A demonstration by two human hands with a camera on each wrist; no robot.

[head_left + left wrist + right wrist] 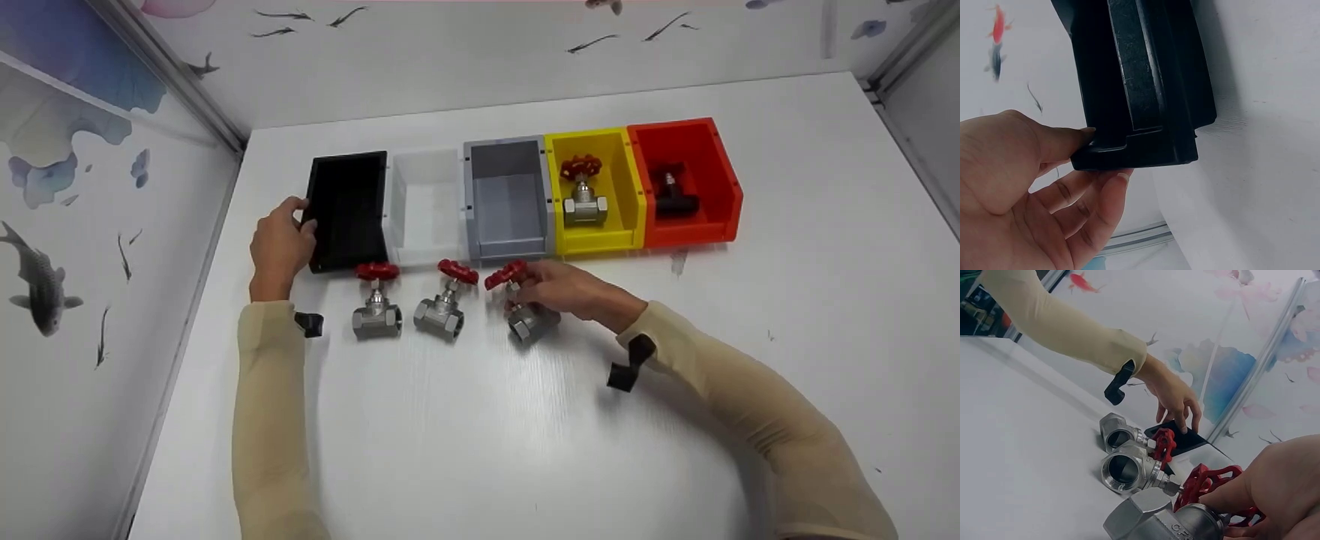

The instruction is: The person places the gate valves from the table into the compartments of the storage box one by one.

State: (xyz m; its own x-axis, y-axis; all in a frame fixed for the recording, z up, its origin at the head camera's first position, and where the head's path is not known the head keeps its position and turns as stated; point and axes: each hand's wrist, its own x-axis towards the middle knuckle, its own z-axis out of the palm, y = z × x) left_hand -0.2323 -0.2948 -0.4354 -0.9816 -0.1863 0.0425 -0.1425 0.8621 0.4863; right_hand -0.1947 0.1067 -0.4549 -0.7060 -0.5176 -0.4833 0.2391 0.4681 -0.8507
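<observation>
My left hand (281,244) grips the outer side wall of the black bin (349,214), thumb at the rim and fingers beneath the edge in the left wrist view (1106,157). With my right hand (566,289) I hold the rightmost valve (529,322) around its neck, below the red handwheel (505,274); the right wrist view shows the thumb on its metal body (1157,517). Two more steel valves with red handwheels lie to its left, a middle one (440,316) and a left one (377,319).
Right of the black bin stand a white bin (429,251), a grey bin (510,247), a yellow bin (600,241) holding a valve (585,206) and a red bin (694,234) holding a dark-bodied valve (676,204). Patterned walls (450,67) rise behind and at the left.
</observation>
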